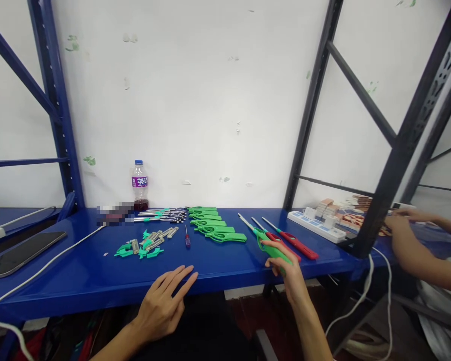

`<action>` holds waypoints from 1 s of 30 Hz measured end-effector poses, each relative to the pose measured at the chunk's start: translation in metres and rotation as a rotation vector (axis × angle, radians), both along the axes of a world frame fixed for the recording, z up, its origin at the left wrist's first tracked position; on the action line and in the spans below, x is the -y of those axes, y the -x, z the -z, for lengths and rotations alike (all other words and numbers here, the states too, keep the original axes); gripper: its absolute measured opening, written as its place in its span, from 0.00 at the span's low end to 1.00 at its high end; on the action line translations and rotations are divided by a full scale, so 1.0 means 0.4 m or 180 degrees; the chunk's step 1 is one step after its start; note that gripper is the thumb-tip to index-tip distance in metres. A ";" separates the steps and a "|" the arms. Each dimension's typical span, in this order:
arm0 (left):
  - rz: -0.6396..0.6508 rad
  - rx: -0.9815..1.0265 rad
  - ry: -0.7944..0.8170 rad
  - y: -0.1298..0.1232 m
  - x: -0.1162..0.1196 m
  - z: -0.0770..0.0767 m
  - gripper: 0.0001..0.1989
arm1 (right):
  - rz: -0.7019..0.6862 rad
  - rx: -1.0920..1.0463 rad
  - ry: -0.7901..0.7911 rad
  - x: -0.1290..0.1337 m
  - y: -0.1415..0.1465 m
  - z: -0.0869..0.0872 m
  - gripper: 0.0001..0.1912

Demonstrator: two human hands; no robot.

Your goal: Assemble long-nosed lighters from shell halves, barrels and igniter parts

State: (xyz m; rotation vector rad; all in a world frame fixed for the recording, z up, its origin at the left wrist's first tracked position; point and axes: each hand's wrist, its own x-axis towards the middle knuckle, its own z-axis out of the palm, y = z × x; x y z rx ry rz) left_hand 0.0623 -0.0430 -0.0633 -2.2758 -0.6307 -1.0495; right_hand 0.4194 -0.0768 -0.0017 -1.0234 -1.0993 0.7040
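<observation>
At the right of the blue table, my right hand [290, 273] has its fingers round the handle of a green long-nosed lighter [262, 236]. Two red long-nosed lighters [298, 245] lie just beyond it. My left hand [164, 300] is at the table's front edge, palm down, fingers stretched out and holding nothing. Past it lie a small screwdriver [188, 240], loose teal plastic pieces [150, 253] and several clear fuel tanks [158, 235]. Several green lighter casings [225, 236] form a column in the middle, beside a bundle of metal lighter tubes [165, 215].
A bottle [140, 186] with dark liquid stands against the wall. On the left are a phone [22, 253] and a white cable [60, 255]. A white power strip [315, 225] lies by the dark post [383, 185] at right. Another person's arm [417, 250] rests on the neighbouring table.
</observation>
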 end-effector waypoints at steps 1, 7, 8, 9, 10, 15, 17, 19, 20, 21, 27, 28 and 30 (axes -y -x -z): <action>-0.0002 0.0028 0.0011 -0.004 0.000 0.005 0.35 | 0.0099 0.0164 0.0049 -0.003 -0.007 0.005 0.19; -0.0092 0.0351 -0.0022 -0.031 -0.001 0.034 0.33 | 0.0723 0.1120 0.0210 -0.016 -0.030 0.035 0.27; -0.0094 0.0399 -0.0043 -0.034 -0.002 0.040 0.33 | 0.0846 0.1284 0.0189 -0.017 -0.031 0.038 0.27; -0.0090 0.0436 -0.0061 -0.037 -0.004 0.045 0.33 | 0.0966 0.1452 0.0161 -0.019 -0.032 0.041 0.25; -0.0086 0.0463 -0.0072 -0.038 -0.007 0.051 0.33 | 0.1073 0.1623 0.0129 -0.020 -0.032 0.043 0.24; -0.0102 0.0510 -0.0057 -0.039 -0.018 0.069 0.33 | 0.1179 0.2398 -0.0108 -0.033 -0.033 0.050 0.21; -0.0120 0.0506 -0.0060 -0.038 -0.019 0.072 0.34 | 0.1157 0.2648 -0.0168 -0.039 -0.033 0.050 0.18; -0.0139 0.0493 -0.0081 -0.038 -0.020 0.074 0.34 | 0.1185 0.2855 -0.0192 -0.043 -0.031 0.050 0.17; -0.0152 0.0484 -0.0093 -0.038 -0.019 0.073 0.34 | 0.1210 0.2944 -0.0200 -0.044 -0.029 0.050 0.17; -0.0165 0.0472 -0.0107 -0.037 -0.019 0.072 0.35 | 0.1234 0.3030 -0.0208 -0.045 -0.026 0.050 0.17; -0.0230 0.0393 -0.0193 -0.037 -0.013 0.057 0.36 | 0.1308 0.3551 -0.0190 -0.058 -0.009 0.051 0.15; -0.0231 0.0389 -0.0207 -0.037 -0.011 0.055 0.37 | 0.1303 0.3633 -0.0184 -0.061 -0.009 0.050 0.15; -0.0236 0.0392 -0.0216 -0.038 -0.008 0.050 0.36 | 0.1278 0.3793 -0.0199 -0.068 -0.012 0.044 0.15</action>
